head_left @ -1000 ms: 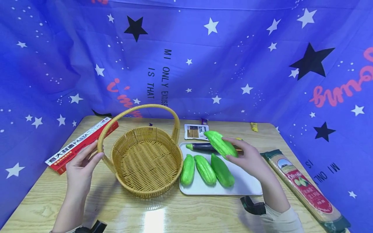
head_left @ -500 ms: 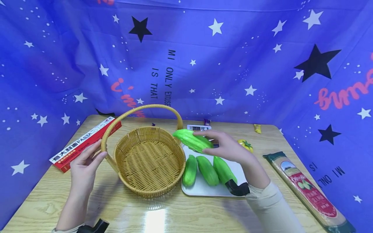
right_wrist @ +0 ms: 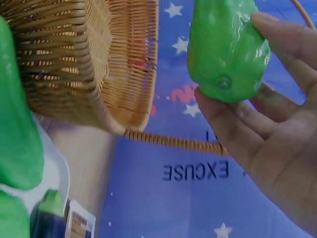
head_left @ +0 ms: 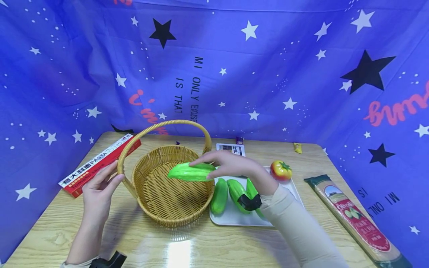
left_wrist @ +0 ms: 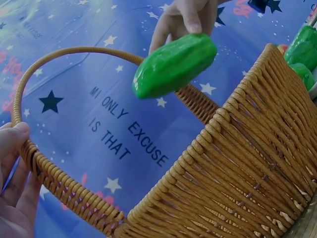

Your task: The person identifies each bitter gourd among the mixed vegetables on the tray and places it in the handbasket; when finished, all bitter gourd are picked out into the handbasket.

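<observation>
My right hand (head_left: 231, 165) grips a long green ridged gourd (head_left: 187, 172) by one end and holds it sideways over the opening of a round wicker basket (head_left: 142, 208). In the right wrist view, thumb and fingers wrap around the gourd's blunt end (right_wrist: 225, 64). The left wrist view shows the gourd (left_wrist: 173, 67) above the basket rim, beside the handle's far side. My left hand (head_left: 97, 193) pinches the left side of the basket's arched handle (head_left: 167, 123). Bare woven floor shows inside the basket. Several more green gourds (head_left: 219, 197) lie on a white tray (head_left: 231, 222), partly hidden by my right arm.
Left of the basket lies a red-and-white pasta box (head_left: 97, 165). A red-yellow fruit (head_left: 280, 170) sits at the tray's far right; an eggplant (right_wrist: 47, 223) shows at its edge. Behind is a flat packet (head_left: 234, 149). A long spaghetti bag (head_left: 355, 219) lies right.
The right hand has carried the gourd leftward from above the tray to over the basket, turning it more level. The left hand keeps its hold on the handle. The red-yellow fruit has come into sight.
</observation>
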Action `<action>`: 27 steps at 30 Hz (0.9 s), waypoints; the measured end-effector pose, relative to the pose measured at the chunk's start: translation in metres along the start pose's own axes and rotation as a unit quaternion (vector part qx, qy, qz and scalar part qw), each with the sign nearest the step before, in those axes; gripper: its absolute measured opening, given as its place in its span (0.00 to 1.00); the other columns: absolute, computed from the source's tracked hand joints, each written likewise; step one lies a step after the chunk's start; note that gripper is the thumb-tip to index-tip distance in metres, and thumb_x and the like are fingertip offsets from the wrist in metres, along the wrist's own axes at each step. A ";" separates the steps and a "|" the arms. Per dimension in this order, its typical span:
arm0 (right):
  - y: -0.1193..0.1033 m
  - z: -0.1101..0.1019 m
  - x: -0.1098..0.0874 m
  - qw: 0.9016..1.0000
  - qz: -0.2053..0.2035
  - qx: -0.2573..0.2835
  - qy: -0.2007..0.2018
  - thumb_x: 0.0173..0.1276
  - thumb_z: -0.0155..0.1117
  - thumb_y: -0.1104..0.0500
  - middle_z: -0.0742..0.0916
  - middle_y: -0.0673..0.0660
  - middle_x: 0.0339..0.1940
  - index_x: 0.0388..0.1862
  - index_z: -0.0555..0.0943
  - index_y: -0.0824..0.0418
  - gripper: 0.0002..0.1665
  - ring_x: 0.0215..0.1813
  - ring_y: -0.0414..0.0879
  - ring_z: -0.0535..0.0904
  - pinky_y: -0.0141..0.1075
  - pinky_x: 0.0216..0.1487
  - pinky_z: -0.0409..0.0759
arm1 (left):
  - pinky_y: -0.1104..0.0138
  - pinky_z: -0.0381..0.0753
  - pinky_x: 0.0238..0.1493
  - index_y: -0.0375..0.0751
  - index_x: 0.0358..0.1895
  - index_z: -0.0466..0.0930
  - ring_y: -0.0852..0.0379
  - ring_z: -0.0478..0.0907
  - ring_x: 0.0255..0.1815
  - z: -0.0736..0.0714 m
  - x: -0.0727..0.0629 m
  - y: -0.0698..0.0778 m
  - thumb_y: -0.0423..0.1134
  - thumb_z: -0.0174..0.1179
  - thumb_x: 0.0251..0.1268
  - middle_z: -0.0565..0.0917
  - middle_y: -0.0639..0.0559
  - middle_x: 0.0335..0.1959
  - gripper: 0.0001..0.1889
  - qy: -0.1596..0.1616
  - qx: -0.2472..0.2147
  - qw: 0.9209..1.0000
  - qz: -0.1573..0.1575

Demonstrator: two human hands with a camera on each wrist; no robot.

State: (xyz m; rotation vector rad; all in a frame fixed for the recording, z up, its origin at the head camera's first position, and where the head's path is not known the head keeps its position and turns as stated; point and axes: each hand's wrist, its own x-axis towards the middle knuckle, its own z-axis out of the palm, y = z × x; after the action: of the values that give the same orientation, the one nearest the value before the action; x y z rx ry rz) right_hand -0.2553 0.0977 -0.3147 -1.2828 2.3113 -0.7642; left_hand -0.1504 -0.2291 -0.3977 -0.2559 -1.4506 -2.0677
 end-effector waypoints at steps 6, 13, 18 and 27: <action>-0.002 0.003 0.034 0.994 -0.018 0.030 -0.101 0.60 0.63 0.67 0.78 0.49 0.62 0.65 0.71 0.50 0.34 0.57 0.41 0.74 0.32 0.59 0.77 | 0.77 0.82 0.49 0.26 0.53 0.76 0.63 0.82 0.48 -0.002 0.000 0.000 0.14 0.56 0.55 0.85 0.55 0.45 0.21 -0.006 0.015 1.000 0.002; 0.000 0.014 0.071 0.979 -0.006 0.057 -0.196 0.59 0.63 0.69 0.78 0.49 0.63 0.64 0.73 0.48 0.34 0.56 0.42 0.75 0.33 0.62 0.76 | 0.76 0.82 0.50 0.24 0.54 0.75 0.62 0.82 0.49 -0.005 0.003 -0.003 0.13 0.54 0.55 0.85 0.54 0.46 0.21 -0.035 -0.006 0.999 0.030; 0.005 0.022 0.090 0.967 0.007 0.068 -0.244 0.60 0.63 0.69 0.77 0.48 0.64 0.64 0.72 0.47 0.34 0.63 0.41 0.72 0.32 0.67 0.72 | 0.75 0.83 0.49 0.25 0.52 0.77 0.61 0.83 0.48 -0.003 0.003 -0.003 0.12 0.55 0.53 0.85 0.52 0.44 0.20 -0.015 -0.014 1.000 0.020; 0.016 0.040 0.107 0.953 0.012 0.046 -0.298 0.58 0.64 0.70 0.75 0.51 0.65 0.64 0.72 0.50 0.35 0.62 0.46 0.72 0.35 0.64 0.75 | 0.75 0.83 0.49 0.25 0.52 0.77 0.61 0.83 0.48 -0.003 0.004 -0.002 0.13 0.56 0.53 0.85 0.52 0.43 0.20 -0.004 0.001 1.000 0.011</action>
State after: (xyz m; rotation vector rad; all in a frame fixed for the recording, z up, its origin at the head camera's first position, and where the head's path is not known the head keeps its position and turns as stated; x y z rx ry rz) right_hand -0.2974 0.0018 -0.3629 -1.2303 1.7788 -0.3912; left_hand -0.1539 -0.2327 -0.3984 -0.2791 -1.4493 -2.0487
